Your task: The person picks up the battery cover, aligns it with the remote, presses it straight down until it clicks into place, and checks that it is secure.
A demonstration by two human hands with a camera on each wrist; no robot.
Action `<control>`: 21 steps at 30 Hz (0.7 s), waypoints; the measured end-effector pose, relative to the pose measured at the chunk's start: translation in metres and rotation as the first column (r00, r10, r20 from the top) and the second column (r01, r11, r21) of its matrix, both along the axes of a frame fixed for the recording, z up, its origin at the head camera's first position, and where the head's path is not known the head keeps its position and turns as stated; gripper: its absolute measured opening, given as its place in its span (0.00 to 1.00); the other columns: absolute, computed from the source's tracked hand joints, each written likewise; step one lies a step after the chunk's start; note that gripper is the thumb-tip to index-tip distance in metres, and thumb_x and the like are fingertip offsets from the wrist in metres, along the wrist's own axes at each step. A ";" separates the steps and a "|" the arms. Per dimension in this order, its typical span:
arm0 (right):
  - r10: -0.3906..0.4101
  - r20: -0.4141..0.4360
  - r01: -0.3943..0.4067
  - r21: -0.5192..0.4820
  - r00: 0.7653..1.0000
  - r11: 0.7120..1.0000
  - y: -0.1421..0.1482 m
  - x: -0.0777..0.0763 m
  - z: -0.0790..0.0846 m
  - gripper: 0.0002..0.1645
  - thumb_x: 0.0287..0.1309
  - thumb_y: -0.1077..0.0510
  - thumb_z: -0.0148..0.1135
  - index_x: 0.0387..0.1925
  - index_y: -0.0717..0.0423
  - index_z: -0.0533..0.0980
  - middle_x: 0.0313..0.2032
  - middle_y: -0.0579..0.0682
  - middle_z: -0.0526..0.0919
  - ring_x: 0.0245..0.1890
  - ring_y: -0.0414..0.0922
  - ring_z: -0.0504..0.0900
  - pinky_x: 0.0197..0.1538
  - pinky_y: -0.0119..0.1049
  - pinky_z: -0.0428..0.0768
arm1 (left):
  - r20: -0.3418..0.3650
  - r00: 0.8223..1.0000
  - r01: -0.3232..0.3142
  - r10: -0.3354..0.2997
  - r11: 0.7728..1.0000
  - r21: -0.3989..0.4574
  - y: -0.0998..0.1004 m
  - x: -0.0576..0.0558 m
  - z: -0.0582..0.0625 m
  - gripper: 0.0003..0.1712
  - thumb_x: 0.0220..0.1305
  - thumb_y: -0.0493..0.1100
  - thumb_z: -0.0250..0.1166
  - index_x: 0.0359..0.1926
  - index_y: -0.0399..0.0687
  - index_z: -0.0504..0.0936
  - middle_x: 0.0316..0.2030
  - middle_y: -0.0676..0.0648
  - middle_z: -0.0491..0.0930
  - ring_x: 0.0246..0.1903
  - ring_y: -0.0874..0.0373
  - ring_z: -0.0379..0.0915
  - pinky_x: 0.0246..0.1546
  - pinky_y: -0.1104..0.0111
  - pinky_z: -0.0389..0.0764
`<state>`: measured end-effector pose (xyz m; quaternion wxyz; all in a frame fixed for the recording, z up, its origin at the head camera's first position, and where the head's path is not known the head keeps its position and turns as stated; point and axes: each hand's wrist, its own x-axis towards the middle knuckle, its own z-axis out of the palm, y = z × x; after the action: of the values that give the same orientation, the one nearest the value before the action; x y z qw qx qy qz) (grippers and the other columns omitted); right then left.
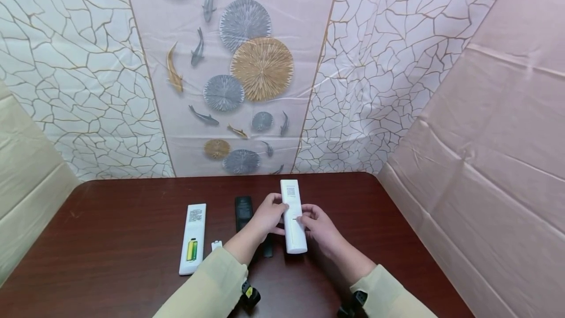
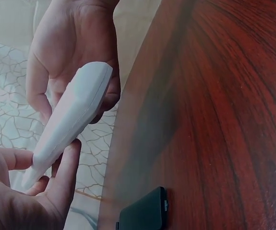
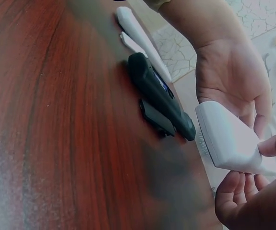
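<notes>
A white remote control (image 1: 293, 205) is held up over the table, back side facing up, with a printed label near its far end. My left hand (image 1: 267, 215) grips its left edge, thumb on the back. From the other side my right hand (image 1: 322, 229) pinches it, the thumb pressing near a small mark on the back. Both wrist views show the white remote (image 2: 73, 112) tilted between the two hands, fingers curled underneath it. Behind my left forearm lies a black remote (image 1: 243, 208), partly hidden.
On the brown table (image 1: 119, 239), another white remote (image 1: 197, 227) lies at left with green and yellow batteries (image 1: 192, 249) exposed. A small white cover (image 1: 216, 245) sits beside it. A black cover (image 3: 156, 117) lies beside the black remote. Patterned cloth (image 1: 238, 126) hangs behind.
</notes>
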<state>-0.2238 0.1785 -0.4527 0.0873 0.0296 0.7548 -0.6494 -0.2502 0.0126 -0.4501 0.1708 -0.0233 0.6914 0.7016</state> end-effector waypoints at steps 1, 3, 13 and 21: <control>-0.005 -0.001 0.005 -0.003 1.000 1.000 0.000 0.001 0.000 0.23 0.66 0.62 0.58 0.60 0.65 0.68 0.45 0.56 0.78 0.40 0.45 0.78 0.38 0.37 0.78 | 0.000 1.000 0.000 0.000 1.000 0.000 0.000 0.000 -0.001 0.27 0.74 0.48 0.56 0.68 0.47 0.63 0.49 0.39 0.76 0.38 0.50 0.81 0.29 0.57 0.86; -0.012 -0.006 0.012 -0.001 1.000 1.000 0.001 0.002 -0.001 0.23 0.67 0.61 0.58 0.60 0.64 0.68 0.47 0.57 0.78 0.41 0.45 0.78 0.38 0.38 0.79 | 0.001 1.000 0.000 0.000 1.000 -0.001 0.001 0.000 -0.001 0.27 0.74 0.47 0.56 0.68 0.47 0.63 0.49 0.39 0.76 0.38 0.49 0.81 0.29 0.57 0.85; -0.079 -0.052 0.078 -0.022 0.996 0.997 0.013 0.007 -0.008 0.21 0.65 0.64 0.57 0.57 0.67 0.69 0.42 0.56 0.78 0.34 0.46 0.76 0.35 0.38 0.79 | 0.009 1.000 -0.013 0.013 1.000 0.001 0.009 -0.001 -0.005 0.27 0.73 0.46 0.57 0.68 0.45 0.63 0.47 0.38 0.78 0.36 0.49 0.82 0.29 0.56 0.86; -0.121 -0.045 0.122 0.011 0.992 0.993 0.030 0.017 -0.014 0.22 0.64 0.65 0.57 0.58 0.69 0.68 0.43 0.60 0.79 0.35 0.47 0.75 0.33 0.37 0.78 | 0.024 0.999 -0.023 0.023 1.000 -0.006 0.019 -0.004 -0.015 0.25 0.73 0.43 0.58 0.65 0.40 0.64 0.45 0.36 0.78 0.35 0.47 0.83 0.27 0.56 0.86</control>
<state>-0.2065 0.2081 -0.4666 0.0308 0.0617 0.7579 -0.6487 -0.2539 0.0312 -0.4652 0.1711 -0.0404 0.6911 0.7011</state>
